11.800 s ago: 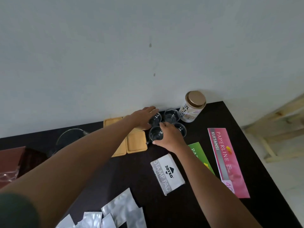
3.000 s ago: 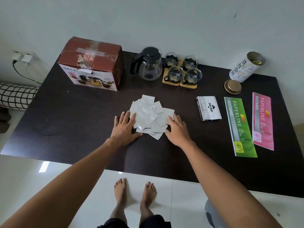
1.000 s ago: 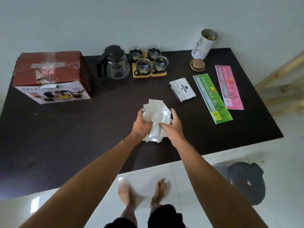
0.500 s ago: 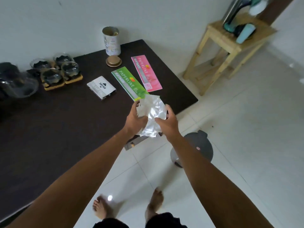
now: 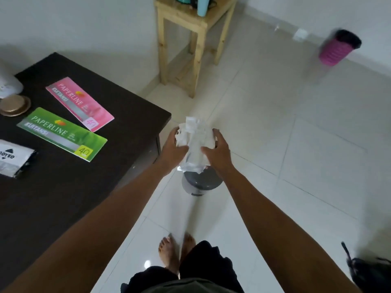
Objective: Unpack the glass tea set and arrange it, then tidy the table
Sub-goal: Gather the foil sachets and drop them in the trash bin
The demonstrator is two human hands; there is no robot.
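Past the dark table edge, over open glossy tile, our left hand and right hand clasp the crinkled white wrappers between them (above the round grey bin).

We are in a home, in a plain lived-in room. Glossy white floor tiles run up to bare white walls, and bare feet stand on them. A dark worktop carries household stationery near its far right corner: a pink receipt book and a green receipt book, with a stamp pad box at the left edge. A small wooden stool stands by the wall, a grey bin sits on the floor beside the worktop, and a pink basket stands by the far wall.
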